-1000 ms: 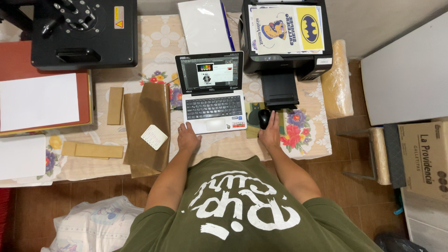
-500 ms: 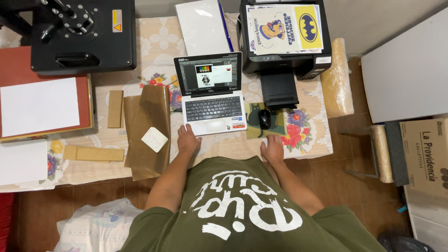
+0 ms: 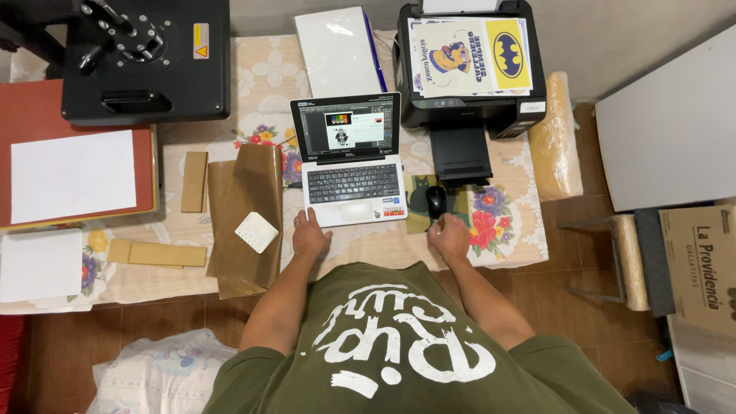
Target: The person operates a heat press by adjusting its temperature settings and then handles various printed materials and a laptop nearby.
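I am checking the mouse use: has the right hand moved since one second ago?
Yes. The right hand has pulled back toward the person, off the black mouse, which has stayed on its pad by the laptop.

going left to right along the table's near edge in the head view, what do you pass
White pad → cardboard strip → brown paper sheet → left hand → right hand, just below the black mouse.

Laptop (image 3: 351, 165): smooth silver plastic or metal, cannot tell. Mouse (image 3: 435, 201): glossy black plastic. Printer (image 3: 469, 69): matt black plastic. Table (image 3: 506, 245): lacy floral cloth. Brown paper (image 3: 245, 192): matt, creased. Floor (image 3: 583, 253): smooth brown tile.
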